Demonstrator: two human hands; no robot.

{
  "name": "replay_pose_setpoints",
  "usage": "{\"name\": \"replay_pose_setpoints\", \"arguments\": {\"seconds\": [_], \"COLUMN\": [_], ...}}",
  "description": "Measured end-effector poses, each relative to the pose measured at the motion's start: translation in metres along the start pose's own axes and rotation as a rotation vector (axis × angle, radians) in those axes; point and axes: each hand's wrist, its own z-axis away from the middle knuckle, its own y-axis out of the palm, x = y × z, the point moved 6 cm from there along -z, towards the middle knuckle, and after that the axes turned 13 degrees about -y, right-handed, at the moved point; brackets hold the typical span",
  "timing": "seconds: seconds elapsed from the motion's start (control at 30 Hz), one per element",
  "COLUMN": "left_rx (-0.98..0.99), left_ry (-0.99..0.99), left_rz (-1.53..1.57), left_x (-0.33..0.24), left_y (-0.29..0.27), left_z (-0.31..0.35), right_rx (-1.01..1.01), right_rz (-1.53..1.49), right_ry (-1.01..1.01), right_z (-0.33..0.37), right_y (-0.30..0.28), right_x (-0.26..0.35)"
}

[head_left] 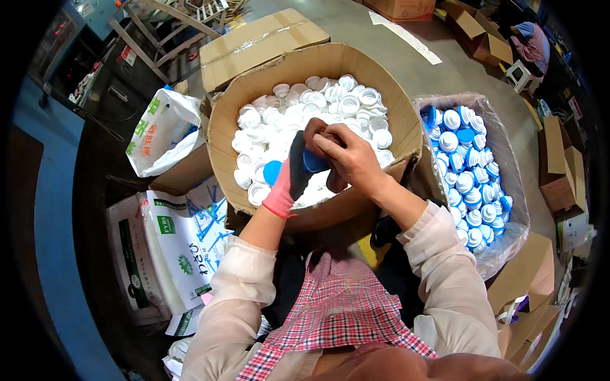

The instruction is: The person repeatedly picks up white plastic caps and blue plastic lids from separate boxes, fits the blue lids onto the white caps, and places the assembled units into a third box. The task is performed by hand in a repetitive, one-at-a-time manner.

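Over a cardboard carton (222, 146) heaped with white plastic caps (298, 105), my two hands come together. My left hand (294, 174), in a pink and black glove, is closed round a blue plastic cap (314, 161). My bare right hand (357, 159) has its fingers curled in against the same cap from the right; its fingertips are partly hidden. Another blue cap (272, 171) rests on the white ones just left of the glove. To the right, a plastic-lined box (518, 219) holds many blue pieces with white stepped caps (466, 183).
A closed carton (260, 47) adjoins the far side of the cap carton. At left are a white bag (168, 130) and printed plastic sacks (175, 241). Open cartons (527, 267) line the right side. A person (532, 47) sits far off at upper right, near a white stool (524, 76).
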Motion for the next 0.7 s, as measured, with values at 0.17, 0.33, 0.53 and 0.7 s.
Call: {"name": "replay_pose_setpoints", "arguments": {"seconds": [0.17, 0.33, 0.53, 0.7], "left_rx": [-0.181, -0.247, -0.323, -0.456], "left_ry": [0.103, -0.026, -0.392, -0.488], "left_rz": [-0.263, 0.101, -1.086, -1.703], "left_x": [0.005, 0.065, 0.112, 0.083], "left_y": [0.002, -0.035, -0.072, -0.091], "left_z": [0.013, -0.016, -0.021, -0.022], "right_rx": [0.171, 0.411, 0.389, 0.438], "right_rz": [0.040, -0.322, -0.499, -0.418], "right_ry": [0.249, 0.403, 0.580, 0.554], "right_z": [0.024, 0.041, 0.051, 0.058], "right_y": [0.027, 0.053, 0.021, 0.010], "right_x": [-0.021, -0.026, -0.053, -0.064]}}
